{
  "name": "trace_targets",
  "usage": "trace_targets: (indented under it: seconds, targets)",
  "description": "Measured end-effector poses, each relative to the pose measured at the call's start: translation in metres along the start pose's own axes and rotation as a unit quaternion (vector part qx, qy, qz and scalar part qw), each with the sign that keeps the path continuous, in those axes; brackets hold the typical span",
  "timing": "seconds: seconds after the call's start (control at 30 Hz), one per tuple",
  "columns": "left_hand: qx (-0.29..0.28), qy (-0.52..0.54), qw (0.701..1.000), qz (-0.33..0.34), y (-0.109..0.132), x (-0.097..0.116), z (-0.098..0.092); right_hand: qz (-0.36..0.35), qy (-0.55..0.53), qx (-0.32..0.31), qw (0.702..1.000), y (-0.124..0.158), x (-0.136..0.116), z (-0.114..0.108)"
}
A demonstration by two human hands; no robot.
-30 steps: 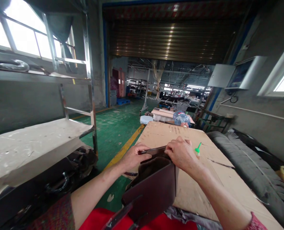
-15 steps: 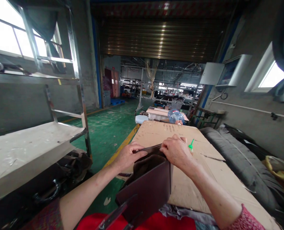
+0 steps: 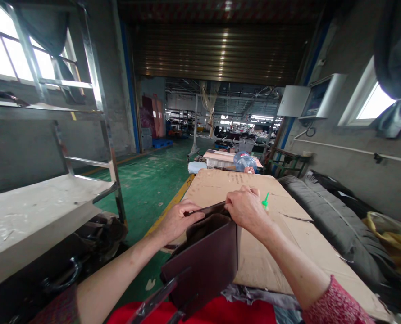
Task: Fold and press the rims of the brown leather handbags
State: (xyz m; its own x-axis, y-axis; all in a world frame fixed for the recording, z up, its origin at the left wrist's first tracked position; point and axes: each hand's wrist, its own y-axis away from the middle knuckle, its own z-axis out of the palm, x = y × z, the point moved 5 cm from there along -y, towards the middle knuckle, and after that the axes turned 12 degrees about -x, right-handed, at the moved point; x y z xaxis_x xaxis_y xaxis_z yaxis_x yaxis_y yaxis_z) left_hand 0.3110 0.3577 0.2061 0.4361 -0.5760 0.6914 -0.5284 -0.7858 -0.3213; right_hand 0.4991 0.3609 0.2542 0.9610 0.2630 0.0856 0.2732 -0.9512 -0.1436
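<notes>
A dark brown leather bag [image 3: 207, 258] stands upright in front of me, its mouth facing away. My left hand [image 3: 178, 219] grips the far rim of the bag on the left, fingers curled over the edge. On the right of the same rim, my right hand [image 3: 244, 208] is closed, knuckles up. The bag leans against the near end of a table covered in brown cardboard [image 3: 281, 243]. A small green-capped bottle [image 3: 264, 200] stands on the cardboard just beyond my right hand. A strap or flap [image 3: 153, 301] of the bag hangs toward my lap over red cloth [image 3: 221, 312].
A metal rack with a pale shelf board [image 3: 34, 216] stands at the left, dark bags [image 3: 95, 234] beneath it. Rolled grey material [image 3: 335, 229] lies along the table's right side. A water jug [image 3: 244, 162] and boxes sit beyond the table. Green floor with a yellow line runs left.
My head has turned a little, shifting the scene leftward. Both hands stay on the bag's rim in nearly the same grip.
</notes>
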Motion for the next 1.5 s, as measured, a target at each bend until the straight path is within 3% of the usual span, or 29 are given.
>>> trace_targets:
  seconds: [0.47,0.7,0.8,0.9,1.0,1.13,1.3,1.5]
  targets:
    - [-0.011,0.005,1.0,0.001,-0.002,-0.005,0.004,0.019,0.008,0.022,1.0,-0.006,0.006,0.001]
    - [-0.011,-0.014,1.0,-0.003,-0.002,-0.001,0.002,-0.001,-0.017,-0.005,1.0,-0.011,0.008,0.006]
    - [-0.019,-0.038,0.999,-0.031,-0.012,0.003,0.0,-0.014,-0.01,-0.004,1.0,-0.009,0.007,0.003]
    - [-0.069,-0.06,0.994,-0.051,-0.031,0.011,0.003,-0.019,0.006,0.001,1.0,-0.007,0.005,0.001]
    - [-0.111,-0.124,0.986,-0.002,-0.052,0.026,0.013,-0.024,0.016,0.01,1.0,-0.005,0.002,-0.002]
    - [-0.106,-0.217,0.97,0.017,-0.069,0.032,0.024,-0.019,0.02,0.01,1.0,0.001,0.005,-0.003]
    - [-0.096,-0.231,0.968,0.015,-0.069,0.032,0.026,0.027,0.016,0.033,0.999,0.015,0.028,-0.005]
    - [-0.109,-0.209,0.972,0.007,-0.063,0.037,0.024,0.029,-0.015,0.023,0.999,0.02,0.038,-0.003]
